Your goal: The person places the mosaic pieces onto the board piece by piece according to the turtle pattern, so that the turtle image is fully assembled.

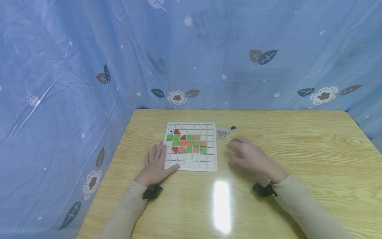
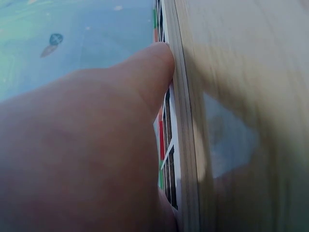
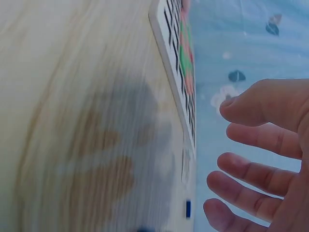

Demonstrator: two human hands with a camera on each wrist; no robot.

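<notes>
A pale grid board [image 1: 210, 162] lies on the table. On it, green, orange and red pieces [image 1: 189, 143] form a patterned shape, with a white round eye piece [image 1: 171, 131] at its upper left. My left hand [image 1: 156, 167] rests at the board's lower left corner, fingers along the left side and thumb over the front edge. Right of the board, my right hand [image 1: 246, 156] is held above the table with fingers loosely bent. Nothing shows between those fingers [image 3: 241, 186] in the right wrist view.
A small printed card [image 1: 222, 133] lies against the board's right edge, with a dark blue half-round piece [image 1: 233, 127] just beyond it. Blue patterned cloth [image 1: 209, 66] hangs behind and to the left of the wooden table [image 1: 298, 142].
</notes>
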